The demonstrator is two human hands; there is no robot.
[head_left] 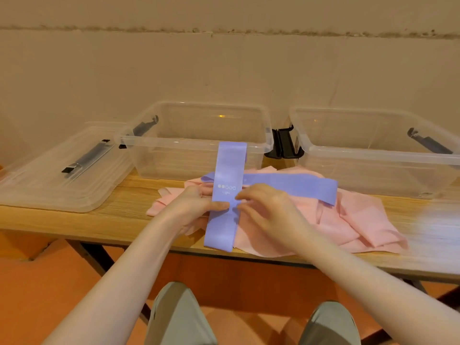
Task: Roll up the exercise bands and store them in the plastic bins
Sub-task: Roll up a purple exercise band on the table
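Pinching flat purple band (225,195), both hands, left hand (196,202), right hand (266,207), clear bins behind

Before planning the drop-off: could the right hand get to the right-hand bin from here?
Probably yes. The right-hand bin stands open, lid off, just beyond the pink bands, with nothing above its rim. The right hand is busy pinching the purple band, though.

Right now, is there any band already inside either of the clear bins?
No. Both clear bins, the left bin and the right bin, show nothing inside, and the purple band is held above the pink bands on the table.
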